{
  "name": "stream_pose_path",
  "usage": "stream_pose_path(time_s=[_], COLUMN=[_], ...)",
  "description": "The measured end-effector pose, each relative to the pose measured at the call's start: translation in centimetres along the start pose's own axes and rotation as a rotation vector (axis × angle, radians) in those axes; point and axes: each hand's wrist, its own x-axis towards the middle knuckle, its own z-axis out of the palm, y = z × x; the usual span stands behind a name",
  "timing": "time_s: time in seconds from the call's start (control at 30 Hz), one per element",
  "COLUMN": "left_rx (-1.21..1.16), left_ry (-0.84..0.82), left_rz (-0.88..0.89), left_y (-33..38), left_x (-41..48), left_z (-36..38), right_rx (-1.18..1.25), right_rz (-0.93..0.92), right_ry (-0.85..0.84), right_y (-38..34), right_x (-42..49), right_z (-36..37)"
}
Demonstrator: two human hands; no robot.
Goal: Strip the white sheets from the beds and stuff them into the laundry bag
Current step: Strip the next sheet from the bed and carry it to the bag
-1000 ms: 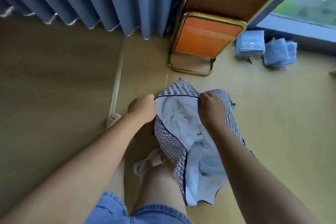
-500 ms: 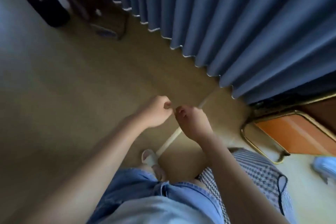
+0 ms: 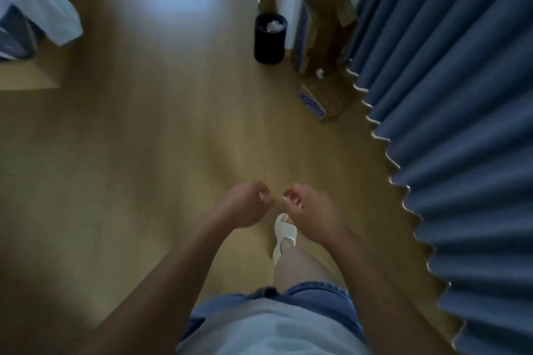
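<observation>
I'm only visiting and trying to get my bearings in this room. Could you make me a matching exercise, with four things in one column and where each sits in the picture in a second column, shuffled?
Things
1. black bin
2. blue curtain
3. white sandal
4. white sheet

Places
A. top left corner, hanging down
B. worn, low in the centre
C. all down the right side
D. upper centre, standing just left of a cardboard box

Pairs: 1-D, 2-C, 3-B, 4-A

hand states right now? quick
Left hand: closed, fingers curled, nothing visible in it.
Right hand: closed, fingers curled, nothing visible in it.
</observation>
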Motion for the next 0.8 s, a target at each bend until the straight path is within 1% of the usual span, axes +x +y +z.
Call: stream_pose_path(time_s=[0.13, 0.27, 0.37, 0.47, 0.6, 0.8], left_rx=[0.017, -0.093, -0.172, -0.215, -0.227, -0.164], left_ry=[0.065, 0.177, 0.261, 0.301, 0.326, 0.323], left_rz=[-0.052, -0.128, -0.174, -0.202, -0.215, -0.188], left_y=[1.8, 3.6, 3.9, 3.4, 1.5, -2.1], left_x=[5.8, 11.5, 15.0, 18.1, 23.4, 32.8], left_z=[-4.9, -10.5, -14.7, -19.1, -25.4, -38.9], right_rx=[-0.059, -0.153, -0.24, -0.281, -0.328, -0.282], right_rz=[-0.152, -0.255, -0.347, -0.367, -0.416, -0.484], right_ry=[-0.004, -0.035, -0.032, -0.059, -0.166, -0.164], right_y=[-1.1, -2.6, -4.6, -7.1, -11.7, -20.4], right_x=[8.9, 18.3, 25.3, 31.3, 39.2, 53.4], right_z=[-3.9, -8.6, -10.3, -11.0, -11.2, -9.6])
